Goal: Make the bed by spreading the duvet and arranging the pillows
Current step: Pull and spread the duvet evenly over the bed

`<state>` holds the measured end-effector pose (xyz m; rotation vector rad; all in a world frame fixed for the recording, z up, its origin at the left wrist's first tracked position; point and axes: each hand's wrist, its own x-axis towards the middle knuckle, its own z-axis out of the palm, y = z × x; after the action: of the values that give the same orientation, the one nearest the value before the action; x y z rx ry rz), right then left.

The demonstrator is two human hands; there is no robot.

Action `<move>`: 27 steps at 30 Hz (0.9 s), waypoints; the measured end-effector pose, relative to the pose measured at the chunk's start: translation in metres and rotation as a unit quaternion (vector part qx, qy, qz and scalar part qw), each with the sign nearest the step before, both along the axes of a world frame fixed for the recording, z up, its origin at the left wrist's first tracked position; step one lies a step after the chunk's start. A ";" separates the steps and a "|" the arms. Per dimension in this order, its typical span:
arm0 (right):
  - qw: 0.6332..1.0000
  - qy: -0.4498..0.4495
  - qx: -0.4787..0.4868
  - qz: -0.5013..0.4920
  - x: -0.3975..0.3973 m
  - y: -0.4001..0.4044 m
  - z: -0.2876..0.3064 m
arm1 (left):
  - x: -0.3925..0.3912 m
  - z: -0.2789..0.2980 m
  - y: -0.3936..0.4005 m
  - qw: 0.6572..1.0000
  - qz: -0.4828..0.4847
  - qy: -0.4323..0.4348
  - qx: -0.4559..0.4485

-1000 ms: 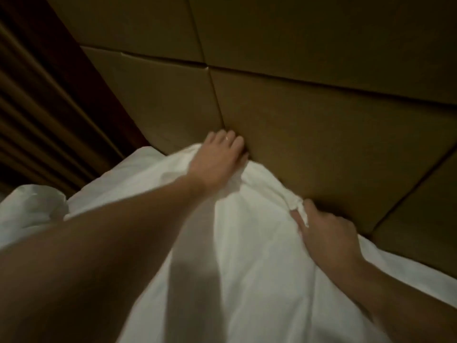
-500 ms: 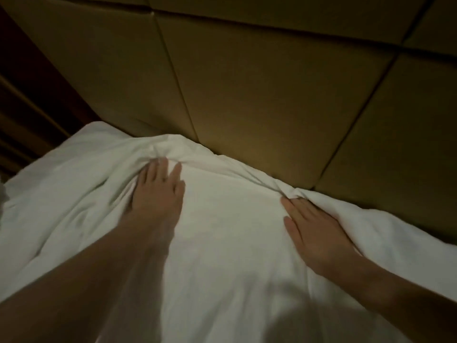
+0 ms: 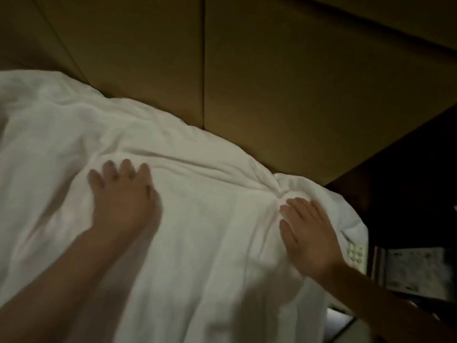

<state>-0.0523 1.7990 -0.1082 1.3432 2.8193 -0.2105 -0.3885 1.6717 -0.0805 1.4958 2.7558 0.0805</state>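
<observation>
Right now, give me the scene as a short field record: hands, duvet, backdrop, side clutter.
left hand: flat on duvet, fingers straight
right hand: flat on duvet near its bunched corner
duvet: white, wrinkled, top edge against headboard
headboard: tan padded panels
keypad device: beside bed at right, partly hidden
pillows: none visible

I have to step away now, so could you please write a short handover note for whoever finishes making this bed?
Left hand: flat, fingers straight, pressing the white duvet.
Right hand: flat on the duvet beside a bunched knot of folds.
Duvet: its top edge lies along the padded headboard, creased between the hands.
Done: duvet drawn up to the headboard.
Left: smooth out the wrinkles, then arrange the pillows; none are in view.
</observation>
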 end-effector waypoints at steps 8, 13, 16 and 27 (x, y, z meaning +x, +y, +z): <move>0.744 0.338 -0.332 -0.470 0.087 -0.140 0.031 | 0.321 -0.003 -0.094 0.788 0.223 -0.518 0.246; 0.708 0.249 -0.513 -0.417 0.087 -0.168 0.004 | 0.370 -0.041 -0.148 0.650 0.441 -0.605 0.129; 0.706 0.233 -0.519 -0.421 0.058 -0.153 -0.019 | 0.359 -0.050 -0.147 0.608 0.474 -0.617 0.157; 0.764 0.448 -0.400 -0.236 0.106 -0.153 0.011 | 0.416 -0.053 -0.186 0.155 0.488 -0.832 0.213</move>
<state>0.0533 1.6463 -0.0975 1.9015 2.1066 -2.2688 0.0272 1.4861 -0.1337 -0.8648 0.8326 1.3566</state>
